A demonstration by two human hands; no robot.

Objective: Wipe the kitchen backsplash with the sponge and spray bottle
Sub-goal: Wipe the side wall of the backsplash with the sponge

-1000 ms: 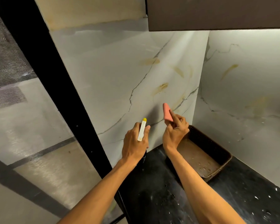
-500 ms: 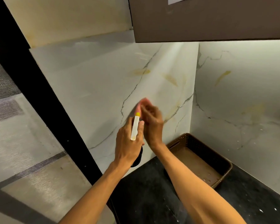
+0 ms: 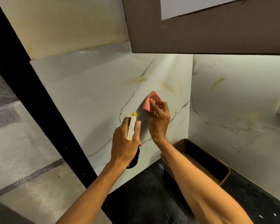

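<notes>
Backsplash: a white marble-look wall panel (image 3: 95, 97) with thin grey veins and yellowish smears (image 3: 167, 86). At a corner on the right it meets a second panel of the same finish (image 3: 241, 110).
Sponge: a pink rectangular sponge (image 3: 149, 102) lies flat against the left-hand panel, near the corner and just below one smear.
Right hand: the right hand (image 3: 159, 120) has its fingers curled over the sponge's lower right part, pinching it and pressing it to the wall.
Spray bottle: a dark bottle with a white trigger head and yellow nozzle tip (image 3: 131, 126) sits just below and left of the sponge, nozzle towards the wall.
Left hand: the left hand (image 3: 125, 143) is wrapped round the bottle's neck.
Counter: a black speckled countertop (image 3: 144, 191) carries a brown woven rectangular basket (image 3: 200, 156) in the corner.
Overhead: a brown flat-fronted wall cabinet (image 3: 200, 29) overhangs the panels.
Left edge: a black frame post (image 3: 31, 94) borders the panel, with grey flooring (image 3: 14, 151) past it.
</notes>
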